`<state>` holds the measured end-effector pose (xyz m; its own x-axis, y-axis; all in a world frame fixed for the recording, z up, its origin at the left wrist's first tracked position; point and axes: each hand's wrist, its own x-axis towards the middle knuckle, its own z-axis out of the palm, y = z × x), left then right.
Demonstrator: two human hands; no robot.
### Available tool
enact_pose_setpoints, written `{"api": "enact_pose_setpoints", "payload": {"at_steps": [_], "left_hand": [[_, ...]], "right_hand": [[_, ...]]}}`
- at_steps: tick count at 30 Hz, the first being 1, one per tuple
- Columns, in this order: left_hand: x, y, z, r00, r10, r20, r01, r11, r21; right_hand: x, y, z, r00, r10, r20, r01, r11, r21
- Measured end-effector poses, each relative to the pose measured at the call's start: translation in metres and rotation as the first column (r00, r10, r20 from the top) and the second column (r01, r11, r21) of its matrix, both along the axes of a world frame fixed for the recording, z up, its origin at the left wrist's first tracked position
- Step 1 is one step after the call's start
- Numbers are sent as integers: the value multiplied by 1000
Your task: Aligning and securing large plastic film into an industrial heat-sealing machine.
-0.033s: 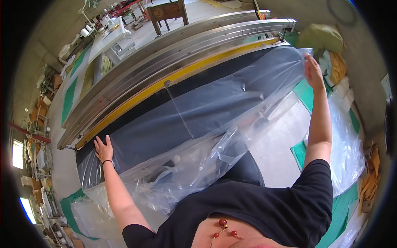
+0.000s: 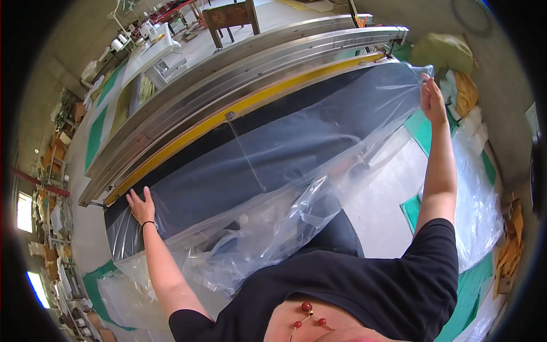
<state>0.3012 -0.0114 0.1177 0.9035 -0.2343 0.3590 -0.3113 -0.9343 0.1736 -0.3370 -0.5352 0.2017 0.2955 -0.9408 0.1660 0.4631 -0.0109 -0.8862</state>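
Note:
A wide clear plastic film (image 2: 285, 145) lies over the long black work surface (image 2: 188, 162), and its near part hangs in crumpled folds toward my body. At the surface's left end, my left hand (image 2: 141, 206) rests flat on the film with its fingers spread. Over at the far right corner, my right hand (image 2: 433, 98) pinches the film's edge, and creases fan out from that grip. Along the far side of the surface runs a yellow bar (image 2: 228, 115), part of a long metal machine (image 2: 256, 62).
More clear plastic sheeting (image 2: 464, 194) lies on the floor at right, over green mats (image 2: 419, 131). A bulky olive sack (image 2: 441, 54) sits past the machine's right end. Behind the machine stand a wooden chair (image 2: 231, 17) and a white table (image 2: 151, 51).
My right hand has shifted very slightly to the right, and the film near it is drawn tighter and smoother. The left hand stays in almost the same place.

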Motion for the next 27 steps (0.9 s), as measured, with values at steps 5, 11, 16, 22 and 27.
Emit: {"api": "enact_pose_setpoints", "payload": {"at_steps": [5,11,16,22,27], "left_hand": [[-52,-12,41,968,231,-99,-225,972,72],[-1,50,9,991,-102,-90,110,990,85],[4,58,10,993,-67,-101,74,995,68],[17,80,4,992,-89,-89,96,992,81],[10,69,9,994,-29,-101,41,992,120]], "right_hand": [[-33,-54,-113,349,-623,-700,451,766,-457],[16,-22,-49,-152,-536,-831,387,741,-548],[41,-4,-47,-217,-772,-598,-139,630,-764],[19,-44,-76,-264,-516,-815,200,797,-569],[56,-28,-58,-112,-885,-451,88,444,-892]]}}
